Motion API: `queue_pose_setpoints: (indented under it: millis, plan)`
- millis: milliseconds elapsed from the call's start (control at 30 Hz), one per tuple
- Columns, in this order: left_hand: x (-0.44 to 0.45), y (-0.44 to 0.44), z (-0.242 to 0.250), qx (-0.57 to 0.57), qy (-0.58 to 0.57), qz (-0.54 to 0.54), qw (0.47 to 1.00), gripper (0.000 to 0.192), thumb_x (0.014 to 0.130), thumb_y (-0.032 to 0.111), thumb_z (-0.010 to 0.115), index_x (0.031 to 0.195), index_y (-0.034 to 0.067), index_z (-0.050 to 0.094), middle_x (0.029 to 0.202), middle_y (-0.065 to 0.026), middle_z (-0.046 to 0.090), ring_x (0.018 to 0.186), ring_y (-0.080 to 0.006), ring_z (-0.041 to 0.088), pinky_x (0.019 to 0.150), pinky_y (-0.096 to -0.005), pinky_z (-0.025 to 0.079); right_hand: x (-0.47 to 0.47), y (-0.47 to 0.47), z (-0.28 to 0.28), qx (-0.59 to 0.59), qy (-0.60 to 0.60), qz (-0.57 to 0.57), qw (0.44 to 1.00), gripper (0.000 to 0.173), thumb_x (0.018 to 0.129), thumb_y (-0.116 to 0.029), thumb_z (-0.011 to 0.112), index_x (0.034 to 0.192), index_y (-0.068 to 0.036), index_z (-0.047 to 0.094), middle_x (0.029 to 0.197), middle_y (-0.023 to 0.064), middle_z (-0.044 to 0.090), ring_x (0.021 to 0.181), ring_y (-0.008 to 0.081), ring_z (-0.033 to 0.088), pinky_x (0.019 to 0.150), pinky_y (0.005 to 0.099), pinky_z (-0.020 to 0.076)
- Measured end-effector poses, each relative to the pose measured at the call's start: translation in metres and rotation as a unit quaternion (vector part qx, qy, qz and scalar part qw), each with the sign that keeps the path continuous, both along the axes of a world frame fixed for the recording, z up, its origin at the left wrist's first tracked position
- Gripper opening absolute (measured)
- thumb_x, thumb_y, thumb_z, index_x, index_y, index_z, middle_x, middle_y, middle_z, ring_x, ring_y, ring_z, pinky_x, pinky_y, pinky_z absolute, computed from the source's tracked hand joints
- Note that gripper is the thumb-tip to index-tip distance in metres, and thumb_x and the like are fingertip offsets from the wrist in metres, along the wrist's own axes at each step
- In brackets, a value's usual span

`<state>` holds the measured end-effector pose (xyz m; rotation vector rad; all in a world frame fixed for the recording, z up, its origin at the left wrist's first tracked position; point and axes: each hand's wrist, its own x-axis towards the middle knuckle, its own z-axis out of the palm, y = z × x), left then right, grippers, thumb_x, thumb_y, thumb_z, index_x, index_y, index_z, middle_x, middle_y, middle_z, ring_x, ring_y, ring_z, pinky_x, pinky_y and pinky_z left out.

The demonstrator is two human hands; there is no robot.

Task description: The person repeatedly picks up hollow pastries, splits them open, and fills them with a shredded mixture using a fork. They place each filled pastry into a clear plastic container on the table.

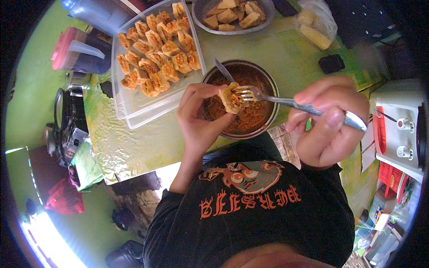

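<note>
My left hand pinches a hollowed piece of fried tofu between thumb and fingers, its opening turned to the right. In my right hand is a metal fork, whose tines reach into the tofu's opening among bits of orange filling. Below both hands stands a round metal pot with shredded carrot filling inside. The handle of another utensil leans over the pot's far rim. To the left, a clear plastic tray bears rows of stuffed tofu pieces.
An oval bowl of unfilled fried tofu sits at the back. A plastic bag with yellowish food and a small black object lie at the right. A pitcher with a pink lid stands left of the tray. A white gas stove is far right.
</note>
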<state>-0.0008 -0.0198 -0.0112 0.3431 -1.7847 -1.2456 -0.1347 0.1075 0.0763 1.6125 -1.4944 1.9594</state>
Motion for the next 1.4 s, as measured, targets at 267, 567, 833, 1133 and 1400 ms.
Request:
queue_pose_setpoints:
  millis: [267,567,833,1133,1400]
  plan:
    - [0.003,-0.004,-0.001,0.036,0.009,-0.010,0.999,0.042,0.055,-0.003,0.077,0.092,-0.003,0.057,0.096,-0.0118,0.056,0.092,-0.0212,0.057,0.082,-0.0303,0.045,-0.018,0.008,0.009,-0.014,-0.208,-0.088,0.974,0.020,0.096,-0.015,0.032,0.096,0.002,0.042,0.082,0.0203,0.052,0.033,0.0082,0.032,0.029,0.0179,0.0225]
    - [0.004,-0.004,0.000,0.021,0.034,-0.053,0.998,0.041,0.055,-0.004,0.075,0.092,-0.003,0.058,0.097,-0.0119,0.057,0.093,-0.0212,0.056,0.083,-0.0308,0.045,-0.022,0.001,-0.003,0.008,-0.273,-0.010,0.962,0.018,0.096,-0.021,0.035,0.092,-0.006,0.043,0.075,0.0113,0.053,0.036,0.0089,0.039,0.030,0.0188,0.0269]
    - [0.002,-0.004,0.000,-0.008,0.017,-0.023,1.000,0.039,0.055,-0.004,0.073,0.091,-0.002,0.059,0.096,-0.0118,0.058,0.092,-0.0210,0.056,0.082,-0.0304,0.045,-0.009,-0.003,-0.001,-0.014,-0.191,-0.018,0.981,0.018,0.095,-0.018,0.034,0.090,-0.003,0.043,0.070,0.0112,0.052,0.037,0.0077,0.039,0.032,0.0183,0.0294]
    - [0.001,-0.004,0.003,-0.015,-0.022,0.019,0.999,0.040,0.054,-0.002,0.076,0.091,-0.002,0.060,0.093,-0.0111,0.059,0.088,-0.0202,0.057,0.079,-0.0296,0.045,-0.013,0.005,0.002,-0.050,-0.042,-0.061,0.996,0.021,0.095,-0.019,0.032,0.092,0.001,0.040,0.075,0.0194,0.049,0.035,0.0099,0.036,0.030,0.0182,0.0281]
    - [0.000,-0.004,0.003,-0.017,-0.025,0.030,0.999,0.041,0.055,0.001,0.081,0.090,-0.002,0.060,0.092,-0.0103,0.059,0.087,-0.0190,0.057,0.078,-0.0293,0.045,-0.013,0.005,-0.001,0.031,-0.127,-0.114,0.985,0.019,0.096,-0.015,0.030,0.095,0.002,0.039,0.077,0.0199,0.048,0.036,0.0097,0.036,0.031,0.0179,0.0281]
